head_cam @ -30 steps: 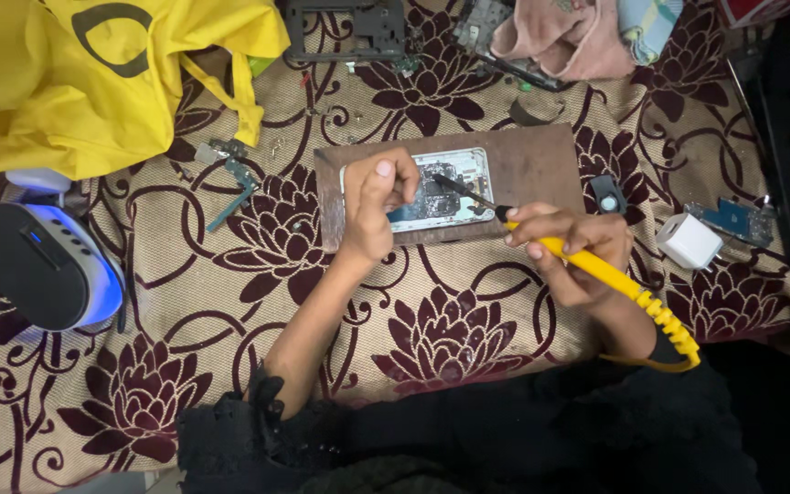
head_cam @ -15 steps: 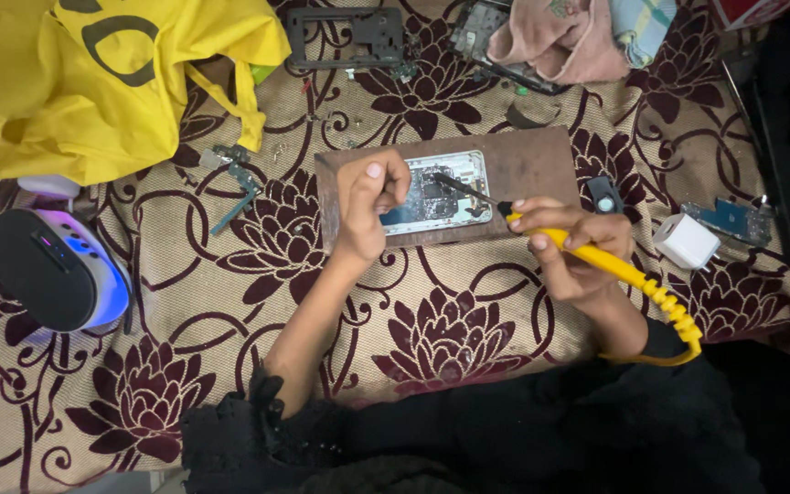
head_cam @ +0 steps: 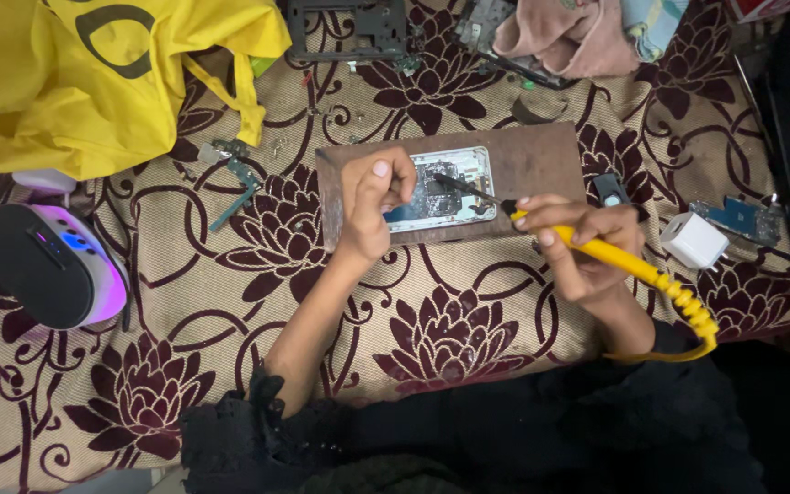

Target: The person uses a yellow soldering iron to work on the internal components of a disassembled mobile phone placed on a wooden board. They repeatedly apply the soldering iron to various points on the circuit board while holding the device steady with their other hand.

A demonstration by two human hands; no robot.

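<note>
The left hand [head_cam: 372, 197] curls on the opened phone [head_cam: 441, 187], fingertips pinched, perhaps on something too small to make out. The right hand [head_cam: 582, 247] grips a yellow soldering iron [head_cam: 587, 242], its dark tip on the phone's exposed circuitry. The phone lies flat on a brown board [head_cam: 532, 165] atop a floral patterned cloth [head_cam: 230, 302]. A white cube charger [head_cam: 693, 240] sits near the right hand.

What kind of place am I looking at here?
Probably a makeshift phone repair spot on a floral cloth: an opened phone on a board, a yellow soldering iron in the right hand, loose circuit boards.
</note>
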